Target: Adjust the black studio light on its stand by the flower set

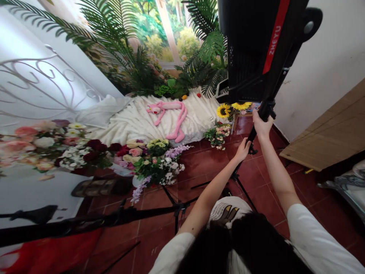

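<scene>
A black light stand (252, 134) rises in front of me on the right, bearing a large black studio light (248, 49) with a red stripe marked ZHEYU. My right hand (261, 122) grips the pole high up, just beneath the light, beside a black clamp joint. Lower on the same pole, my left hand (243, 149) is wrapped round it near a black knob (252, 150). The stand's legs spread over the floor below, partly hidden by my arms and body.
A pink plush toy (171, 106) lies on a white draped cloth (125, 121). Artificial flowers (154, 160) and palm leaves (114, 30) surround it. Another black stand (114, 219) crosses the lower left. A large brown board (327, 129) leans at right above the red tiled floor (196, 163).
</scene>
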### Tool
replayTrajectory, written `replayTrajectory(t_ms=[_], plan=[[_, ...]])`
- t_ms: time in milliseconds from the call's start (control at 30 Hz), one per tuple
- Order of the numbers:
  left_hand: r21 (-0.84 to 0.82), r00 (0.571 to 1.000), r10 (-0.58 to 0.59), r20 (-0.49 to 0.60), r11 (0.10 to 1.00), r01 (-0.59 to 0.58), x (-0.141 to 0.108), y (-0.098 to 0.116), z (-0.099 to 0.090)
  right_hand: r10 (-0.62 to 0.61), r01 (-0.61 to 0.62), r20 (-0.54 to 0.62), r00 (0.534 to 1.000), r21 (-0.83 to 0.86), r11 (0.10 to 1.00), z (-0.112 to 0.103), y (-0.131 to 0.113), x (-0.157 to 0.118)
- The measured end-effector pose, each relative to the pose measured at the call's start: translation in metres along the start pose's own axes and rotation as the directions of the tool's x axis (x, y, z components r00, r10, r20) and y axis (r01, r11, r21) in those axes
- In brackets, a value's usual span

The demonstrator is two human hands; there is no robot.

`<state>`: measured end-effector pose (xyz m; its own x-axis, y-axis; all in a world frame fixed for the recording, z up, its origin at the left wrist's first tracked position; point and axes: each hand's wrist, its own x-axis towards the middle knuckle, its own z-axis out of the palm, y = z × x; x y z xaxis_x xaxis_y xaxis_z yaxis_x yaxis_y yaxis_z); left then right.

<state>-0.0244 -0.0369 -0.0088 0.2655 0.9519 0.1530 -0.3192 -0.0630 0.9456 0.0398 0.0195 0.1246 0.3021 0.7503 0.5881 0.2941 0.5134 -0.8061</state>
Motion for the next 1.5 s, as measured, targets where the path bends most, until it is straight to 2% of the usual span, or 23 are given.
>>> replayTrajectory(t_ms=[100,200,367,467,567,700,800,933,1067,1133,1200,1267,1367,1433,1500], plan=[[0.036,1.0,-0.002,-0.004,0.999,0.002,0.002,0.0,-0.001,-0.059,0.059,-0.029,0.998,-0.007,0.998,0.001,-0.006,0.007],[0.054,1.0,-0.005,-0.02,0.999,0.006,0.001,-0.002,-0.001,-0.086,0.086,-0.002,0.996,-0.028,0.996,-0.004,-0.011,0.003],[0.093,0.999,0.021,-0.032,0.996,-0.018,-0.001,-0.003,-0.001,-0.075,0.082,0.088,0.993,-0.07,0.994,-0.033,-0.03,-0.012],[0.112,0.999,0.017,-0.031,0.994,-0.013,-0.001,-0.002,-0.001,-0.067,0.076,0.114,0.991,-0.071,0.995,-0.056,-0.038,-0.032],[0.133,0.999,0.017,-0.034,0.991,-0.012,-0.001,-0.001,-0.003,-0.053,0.082,0.167,0.985,-0.174,0.981,-0.077,-0.037,-0.06],[0.189,0.996,0.082,-0.021,0.979,-0.076,-0.001,-0.002,-0.006,-0.032,0.18,0.343,0.939,-0.406,0.896,-0.098,-0.021,-0.1],[0.218,0.997,0.076,-0.02,0.973,-0.07,-0.001,-0.002,-0.007,0.049,0.181,0.442,0.896,-0.463,0.868,-0.105,-0.003,-0.128],[0.173,1.0,0.019,-0.014,0.985,-0.016,-0.003,0.0,-0.006,0.138,0.115,0.452,0.881,-0.489,0.864,-0.105,0.012,-0.158],[0.169,1.0,0.018,-0.009,0.985,-0.016,0.0,-0.004,-0.008,0.169,0.042,0.413,0.895,-0.456,0.889,-0.102,0.02,-0.17],[0.186,0.999,0.038,-0.012,0.982,-0.035,0.001,-0.007,-0.01,0.202,-0.042,0.356,0.912,-0.409,0.911,-0.097,0.025,-0.171],[0.204,0.999,0.052,0.004,0.978,-0.052,0.003,-0.01,-0.012,0.274,-0.183,0.277,0.921,-0.312,0.932,-0.092,0.029,-0.169],[0.23,0.998,0.062,0.023,0.971,-0.066,0.004,-0.012,-0.013,0.385,-0.356,0.209,0.899,-0.165,0.92,-0.086,0.033,-0.167],[0.271,0.995,0.097,0.027,0.957,-0.1,0.004,-0.013,-0.013,0.546,-0.561,0.199,0.814,0.025,0.827,-0.081,0.035,-0.164],[0.286,0.994,0.107,0.029,0.952,-0.111,0.004,-0.012,-0.013,0.587,-0.609,0.218,0.78,0.048,0.792,-0.082,0.036,-0.163],[0.285,0.995,0.095,0.035,0.953,-0.101,0.004,-0.011,-0.013,0.561,-0.565,0.189,0.806,-0.037,0.824,-0.084,0.035,-0.164]])
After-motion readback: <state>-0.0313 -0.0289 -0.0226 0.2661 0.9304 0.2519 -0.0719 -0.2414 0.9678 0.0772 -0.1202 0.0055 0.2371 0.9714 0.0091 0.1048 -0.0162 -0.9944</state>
